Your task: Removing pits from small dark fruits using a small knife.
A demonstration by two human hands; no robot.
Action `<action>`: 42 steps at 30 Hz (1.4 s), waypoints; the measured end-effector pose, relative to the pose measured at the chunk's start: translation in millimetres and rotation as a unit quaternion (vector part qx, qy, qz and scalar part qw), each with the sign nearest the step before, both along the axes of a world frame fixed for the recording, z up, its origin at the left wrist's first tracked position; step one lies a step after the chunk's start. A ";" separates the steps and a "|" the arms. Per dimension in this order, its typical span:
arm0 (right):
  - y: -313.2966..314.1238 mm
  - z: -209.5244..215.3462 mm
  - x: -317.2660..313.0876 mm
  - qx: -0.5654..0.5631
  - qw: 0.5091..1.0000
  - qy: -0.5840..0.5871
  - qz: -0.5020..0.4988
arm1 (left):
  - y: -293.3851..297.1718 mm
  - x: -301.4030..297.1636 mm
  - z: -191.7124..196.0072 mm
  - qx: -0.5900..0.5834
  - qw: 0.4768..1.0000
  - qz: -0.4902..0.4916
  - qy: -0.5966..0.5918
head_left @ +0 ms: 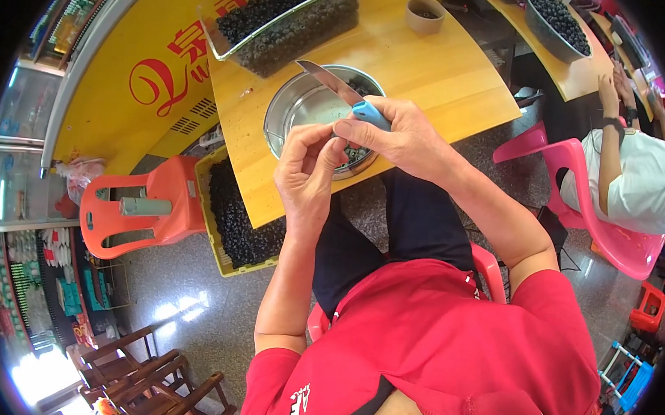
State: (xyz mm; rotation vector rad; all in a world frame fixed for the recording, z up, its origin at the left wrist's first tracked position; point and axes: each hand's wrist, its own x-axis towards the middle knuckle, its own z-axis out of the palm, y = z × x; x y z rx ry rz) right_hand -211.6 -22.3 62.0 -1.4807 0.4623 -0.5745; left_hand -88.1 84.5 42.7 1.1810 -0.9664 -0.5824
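Observation:
My right hand [411, 136] is closed around the blue handle of a knife [330, 82], its blade pointing up and left. Thumb and fingers of my left hand [307, 168] are pinched together, meeting my right thumb. Between them is a small dark round piece [335, 133], mostly hidden by the fingertips. Both hands are above a round metal basin [278, 103] near the edge of the wooden table [444, 85]. Small dark and greenish pieces lie in the basin, partly covered by my hands.
A clear tub [304, 37] heaped with small dark round pieces stands on the table, near a small brown cup [425, 15]. A yellow crate [258, 267] of dark pieces sits below, beside an orange chair [144, 205]. Someone in white [631, 178] sits on a pink chair [609, 237] at right.

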 end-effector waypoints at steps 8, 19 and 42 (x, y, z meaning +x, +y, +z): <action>1.6 9.5 -5.4 0.134 0.991 -0.012 0.028 | 1.4 1.9 -5.1 -0.021 0.999 -0.026 0.036; 1.8 -5.9 -19.1 -0.449 0.888 0.010 -0.098 | 0.3 -0.3 -5.2 -0.010 0.994 -0.011 0.107; 2.1 13.2 -5.6 -0.069 0.997 0.019 -0.009 | 1.2 7.7 -3.6 -0.071 0.993 -0.020 0.095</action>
